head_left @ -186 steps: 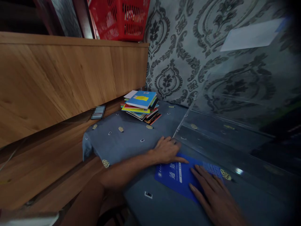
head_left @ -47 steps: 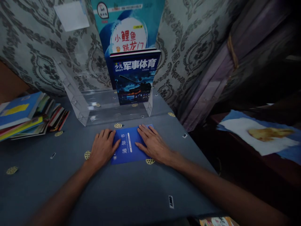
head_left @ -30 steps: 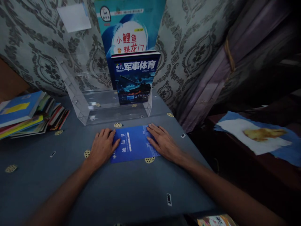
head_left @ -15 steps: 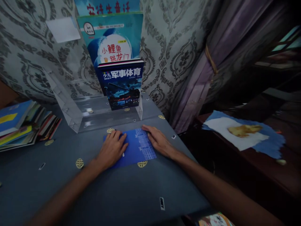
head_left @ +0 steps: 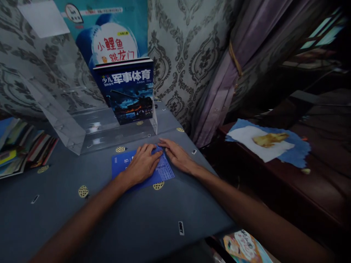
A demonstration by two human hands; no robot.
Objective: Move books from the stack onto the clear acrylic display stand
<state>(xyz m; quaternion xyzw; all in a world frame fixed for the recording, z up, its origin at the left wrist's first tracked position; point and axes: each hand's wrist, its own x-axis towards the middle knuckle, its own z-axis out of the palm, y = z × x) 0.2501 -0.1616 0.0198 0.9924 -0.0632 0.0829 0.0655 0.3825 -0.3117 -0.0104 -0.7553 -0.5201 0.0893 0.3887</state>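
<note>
A blue sheet with white print (head_left: 118,168) lies on the grey patterned tablecloth. Whether it is one leaf or a thin booklet I cannot tell. My left hand (head_left: 144,164) rests on top of it, palm down with fingers laid out flat, covering its middle. At its far right edge is my right hand (head_left: 177,155), fingers stretched out and the tips close to the sheet's corner. Behind both hands stands a clear plastic book rack (head_left: 78,140), holding a dark blue book with a tank on its cover (head_left: 131,100) and a teal picture book (head_left: 113,38) behind that.
A pile of books (head_left: 26,149) sits on the table at the left. A purple curtain (head_left: 214,98) hangs tied at the right. Beyond the table edge, a blue cloth (head_left: 297,148) with white paper lies on dark red furniture. Another picture book (head_left: 242,244) shows below the table edge.
My left hand has slid rightward across the blue sheet, uncovering print on its left part. My right hand stays at the right edge. The camera view has shifted right and down.
</note>
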